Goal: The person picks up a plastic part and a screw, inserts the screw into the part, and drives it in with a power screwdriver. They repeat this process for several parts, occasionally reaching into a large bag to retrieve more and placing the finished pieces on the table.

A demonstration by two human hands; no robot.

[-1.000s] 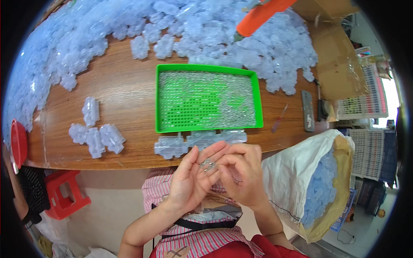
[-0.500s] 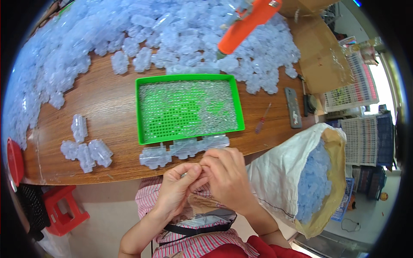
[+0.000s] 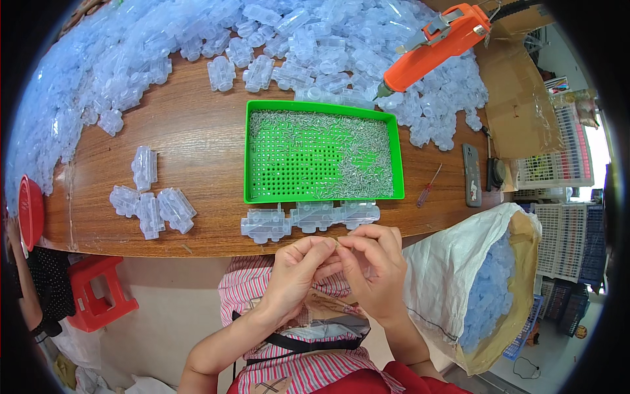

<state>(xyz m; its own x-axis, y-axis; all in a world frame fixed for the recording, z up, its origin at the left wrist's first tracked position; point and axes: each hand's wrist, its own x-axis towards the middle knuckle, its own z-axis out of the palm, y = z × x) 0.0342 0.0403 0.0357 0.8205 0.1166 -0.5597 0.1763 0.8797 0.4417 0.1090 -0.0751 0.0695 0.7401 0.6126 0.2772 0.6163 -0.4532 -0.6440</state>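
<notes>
My left hand point(image 3: 296, 274) and my right hand point(image 3: 375, 270) meet in front of the table edge, above my lap. Both are closed, thumbs and fingers pinched together around something too small to make out. Just beyond the fingertips, three clear plastic housings point(image 3: 266, 225) lie in a row along the near side of a green tray point(image 3: 249, 154). Many small silvery screws point(image 3: 367, 157) cover the tray's perforated bottom, thickest at the right and far side. Neither hand touches the tray or the housings.
An orange electric screwdriver point(image 3: 436, 56) hangs over the tray's far right corner. Clear housings are heaped point(image 3: 197, 23) across the back; several lie at left point(image 3: 149, 213). A small screwdriver point(image 3: 428, 187) and phone point(image 3: 472, 174) lie right, above an open sack point(image 3: 440, 276) of housings. Red stool point(image 3: 98, 295) lower left.
The whole view has shifted, so the table things sit farther right. My right hand has turned, and its thumb and fingertips now meet my left fingertips. The tray stays beside the housings.
</notes>
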